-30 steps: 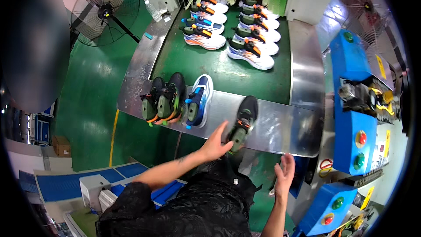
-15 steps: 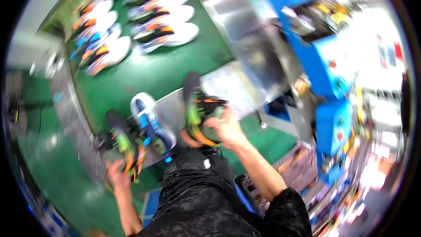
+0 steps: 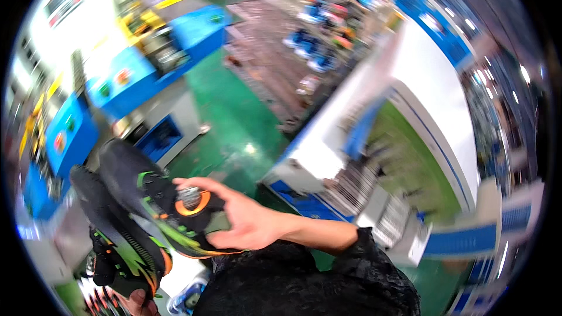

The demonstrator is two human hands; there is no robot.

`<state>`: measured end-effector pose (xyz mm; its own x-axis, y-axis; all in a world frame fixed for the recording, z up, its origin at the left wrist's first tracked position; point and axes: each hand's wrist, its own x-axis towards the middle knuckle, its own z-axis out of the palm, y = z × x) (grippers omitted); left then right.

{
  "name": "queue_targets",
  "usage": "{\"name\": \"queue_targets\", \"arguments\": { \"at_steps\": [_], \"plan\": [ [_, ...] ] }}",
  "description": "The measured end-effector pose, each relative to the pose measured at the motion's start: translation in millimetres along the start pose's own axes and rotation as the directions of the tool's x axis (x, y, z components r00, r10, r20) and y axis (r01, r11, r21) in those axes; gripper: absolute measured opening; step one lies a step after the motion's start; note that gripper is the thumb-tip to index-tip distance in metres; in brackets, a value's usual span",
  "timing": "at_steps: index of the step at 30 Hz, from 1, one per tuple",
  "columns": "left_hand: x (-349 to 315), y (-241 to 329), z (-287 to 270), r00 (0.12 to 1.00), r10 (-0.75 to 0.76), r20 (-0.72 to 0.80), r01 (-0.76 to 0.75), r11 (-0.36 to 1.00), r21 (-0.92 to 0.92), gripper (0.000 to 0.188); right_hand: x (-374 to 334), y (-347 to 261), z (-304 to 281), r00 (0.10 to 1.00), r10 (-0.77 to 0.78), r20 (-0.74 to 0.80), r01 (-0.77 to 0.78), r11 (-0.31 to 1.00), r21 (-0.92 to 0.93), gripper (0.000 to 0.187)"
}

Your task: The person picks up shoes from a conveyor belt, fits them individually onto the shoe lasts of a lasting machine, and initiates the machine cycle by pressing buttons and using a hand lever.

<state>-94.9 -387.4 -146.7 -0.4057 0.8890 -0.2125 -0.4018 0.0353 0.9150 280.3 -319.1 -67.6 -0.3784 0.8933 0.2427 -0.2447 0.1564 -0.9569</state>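
My right hand is closed around the heel end of a black shoe with green and orange trim, its toe pointing to the upper left. Lower down, my left hand grips the matching black shoe near its heel; only part of that hand shows at the bottom edge. Both shoes are up in the air, side by side, the right one partly covering the left one. A blue and white shoe is below them by my body, partly cut off by the lower edge.
On the right stands a large white machine with a green inner surface and a metal slatted part. Blue machines are at the left. Beyond the green floor, a rack holds several shoes.
My view has swung right, from the green table with rows of shoes to the white machine. Both black shoes are now raised together; earlier they were apart on either side of the blue and white shoe.
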Motion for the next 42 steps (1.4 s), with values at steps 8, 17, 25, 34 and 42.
{"name": "queue_targets", "arguments": {
  "at_steps": [8,17,25,34,42],
  "plan": [
    [-131.6,-84.4,233.0,0.187,-0.735,0.652,0.801,0.498,0.332,0.069,-349.7,-93.3,-4.1,0.358,0.03,-0.933,-0.234,0.971,-0.058,0.077],
    [-230.9,-184.3,418.7,-0.063,-0.348,0.935,-0.604,0.759,0.242,0.081,-449.6,-70.6,-76.8,-0.378,-0.371,-0.848,-0.673,0.739,-0.023,0.06],
    [-215.2,-166.4,363.5,-0.104,-0.249,0.963,-0.413,0.891,0.186,0.055,-258.1,-103.3,-66.6,0.394,-0.476,-0.786,-0.315,0.734,-0.602,0.039],
    [-70.4,-74.4,123.1,0.602,-0.096,0.793,-0.449,0.78,0.435,0.04,75.3,-101.5,142.9,0.604,-0.323,0.729,0.546,0.834,-0.083,0.047],
    [-110.4,-48.4,-94.3,0.919,0.098,-0.381,-0.024,0.98,0.196,0.037,116.9,46.4,363.8,0.676,-0.367,0.639,0.326,0.927,0.187,0.042]
  ]
}}
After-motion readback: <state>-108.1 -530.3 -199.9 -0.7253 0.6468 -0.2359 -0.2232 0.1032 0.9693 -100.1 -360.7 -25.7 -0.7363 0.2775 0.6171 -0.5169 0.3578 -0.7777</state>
